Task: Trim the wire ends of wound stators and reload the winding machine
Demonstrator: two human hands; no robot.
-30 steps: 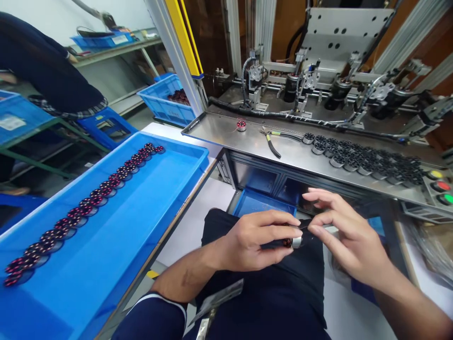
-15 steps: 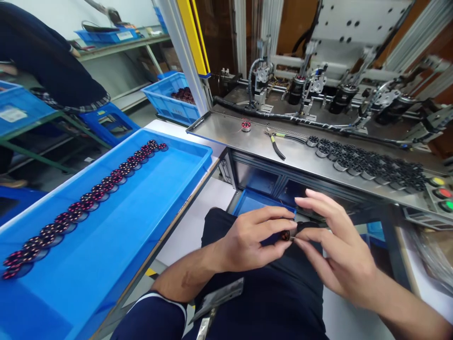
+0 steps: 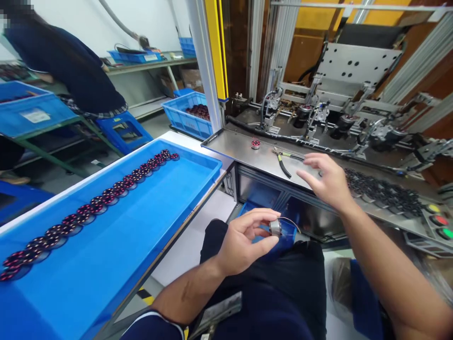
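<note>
My left hand (image 3: pixel 249 240) grips a small motor stator (image 3: pixel 275 228) between thumb and fingers above my lap. Its silvery side faces out, and thin copper wire (image 3: pixel 292 221) curves off it to the right. Over the front of the metal worktop (image 3: pixel 236 150), my right hand (image 3: pixel 324 179) is open with fingers spread, holding nothing. Closest to it lie wire cutters (image 3: pixel 283 166) with black and yellow-green handles, jaws pointing left. To their left on the worktop rests a single red-wound stator (image 3: pixel 255 144). Rows of black stators (image 3: pixel 384 192) stand partly behind my right hand and wrist.
A large blue tray (image 3: pixel 170 189) on my left carries a long diagonal row of wound stators (image 3: pixel 122 188). Machine fixtures (image 3: pixel 307 113) rise behind the worktop, with push buttons (image 3: pixel 439 220) at the right. A co-worker (image 3: pixel 71 66) sits at the far left.
My right hand has let go of the wire and moved up and forward to the worktop. My left hand still holds the stator, now turned to show its silvery side. The view has tilted up.
</note>
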